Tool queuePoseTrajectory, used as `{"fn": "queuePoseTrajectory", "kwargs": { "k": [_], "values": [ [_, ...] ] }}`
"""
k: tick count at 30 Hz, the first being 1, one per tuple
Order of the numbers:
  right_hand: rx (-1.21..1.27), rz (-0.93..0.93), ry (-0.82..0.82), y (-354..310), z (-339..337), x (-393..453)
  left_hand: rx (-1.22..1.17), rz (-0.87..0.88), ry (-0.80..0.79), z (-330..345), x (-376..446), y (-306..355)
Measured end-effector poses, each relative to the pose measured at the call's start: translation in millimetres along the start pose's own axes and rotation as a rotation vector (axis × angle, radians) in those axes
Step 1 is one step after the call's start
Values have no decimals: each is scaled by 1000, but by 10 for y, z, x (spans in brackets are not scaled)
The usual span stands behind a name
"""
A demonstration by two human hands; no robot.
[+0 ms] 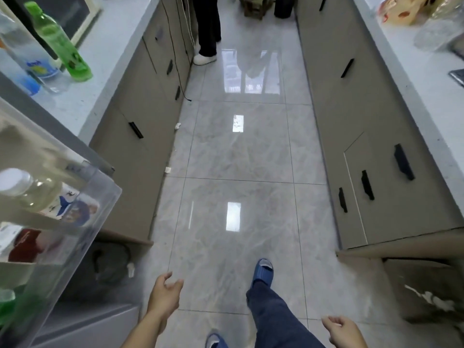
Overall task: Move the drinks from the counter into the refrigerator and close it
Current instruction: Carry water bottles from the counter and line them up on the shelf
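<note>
A green bottle [60, 43] stands on the left counter [110, 46], with a clear bottle with a blue label [27, 54] beside it at the far left. The refrigerator door's clear shelf [82, 222] juts in at the lower left; it holds a pale bottle with a white cap [30, 189], a red-labelled container [25, 244] lower down and something green [10, 305] at the bottom. My left hand [164, 295] hangs low over the floor, fingers apart and empty. My right hand [344, 331] is at the bottom right, loosely curled, holding nothing.
A tiled aisle [238, 151] runs between two rows of grey cabinets [351, 146]. Another person's legs [207, 28] stand at the far end. Bags lie on the right counter [406, 11]. Small paper scraps [167, 169] lie on the floor by the left cabinets.
</note>
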State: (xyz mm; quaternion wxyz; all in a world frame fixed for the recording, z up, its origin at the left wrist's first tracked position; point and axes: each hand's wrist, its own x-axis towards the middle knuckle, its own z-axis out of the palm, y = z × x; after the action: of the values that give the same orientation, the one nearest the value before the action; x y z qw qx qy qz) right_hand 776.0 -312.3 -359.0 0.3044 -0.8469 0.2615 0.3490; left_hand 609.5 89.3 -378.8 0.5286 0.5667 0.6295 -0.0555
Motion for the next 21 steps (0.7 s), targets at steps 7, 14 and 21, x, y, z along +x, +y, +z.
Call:
{"fn": "queuePoseTrajectory", "kwargs": {
  "k": [7, 14, 21],
  "values": [
    [-80, -116, -152, -1559, -283, 732, 26, -96, 126, 259, 119, 776],
    [-83, -319, -246, -3215, -198, 1133, -41, -168, 209, 439, 183, 1219],
    [-119, -445, -358, -4499, 201, 1226, -36, -310, 245, 420, 571, 1456]
  ]
}}
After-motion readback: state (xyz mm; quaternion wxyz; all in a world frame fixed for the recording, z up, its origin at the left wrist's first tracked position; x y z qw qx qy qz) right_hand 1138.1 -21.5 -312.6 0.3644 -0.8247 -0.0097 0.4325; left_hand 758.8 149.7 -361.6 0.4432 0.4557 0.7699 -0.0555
